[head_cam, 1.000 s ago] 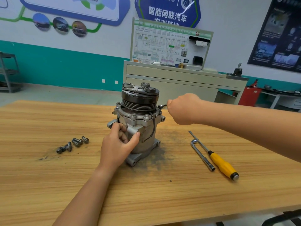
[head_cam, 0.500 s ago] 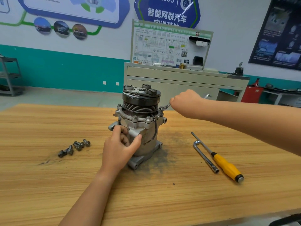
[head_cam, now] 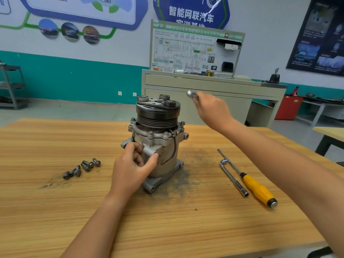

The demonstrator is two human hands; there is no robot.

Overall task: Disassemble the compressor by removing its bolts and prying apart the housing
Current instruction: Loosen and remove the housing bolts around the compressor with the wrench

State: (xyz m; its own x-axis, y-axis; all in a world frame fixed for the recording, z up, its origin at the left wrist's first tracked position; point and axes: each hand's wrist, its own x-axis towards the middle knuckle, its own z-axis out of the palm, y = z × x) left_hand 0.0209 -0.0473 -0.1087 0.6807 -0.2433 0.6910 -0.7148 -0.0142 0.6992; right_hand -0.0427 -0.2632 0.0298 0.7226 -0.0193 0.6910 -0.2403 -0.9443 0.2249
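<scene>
A big wooden table (head_cam: pixel 55 211) holds everything. The compressor (head_cam: pixel 158 131) stands upright in the middle of it, on a dark dirty patch. The left hand (head_cam: pixel 132 170) grips a metal knob on its side. The right hand (head_cam: pixel 212 110) is up in the air beside its top, curled round a shiny tool (head_cam: pixel 191 94). A yellow screwdriver (head_cam: pixel 256 187) and a bent wrench (head_cam: pixel 232 175) lie on the right, loose bolts (head_cam: pixel 81 167) on the left.

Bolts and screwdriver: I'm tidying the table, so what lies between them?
In the head view: the compressor, held by the left hand, then the L-shaped wrench.
</scene>
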